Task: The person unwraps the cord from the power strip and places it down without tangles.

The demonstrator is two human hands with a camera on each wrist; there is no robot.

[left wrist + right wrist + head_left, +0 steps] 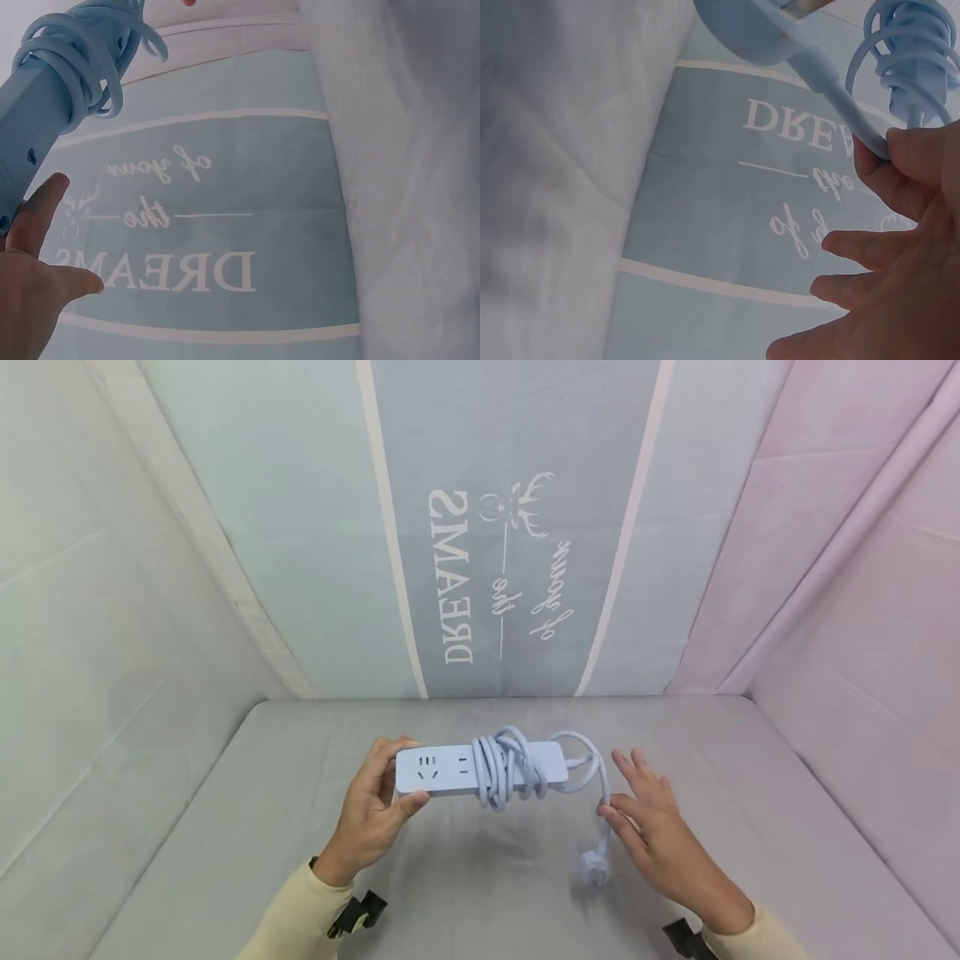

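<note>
Fingers and thumb of my left hand [371, 814] grip one end of the white power strip [442, 770], which I hold above the grey table [225, 827]. Its long axis runs sideways from that hand toward my right hand [660, 847], sockets facing up at me. Its cable [506, 768] is coiled round the middle; the loose end drops past my right thumb, which touches it, to the plug [592, 868] below. My right fingers are spread and relaxed.
</note>
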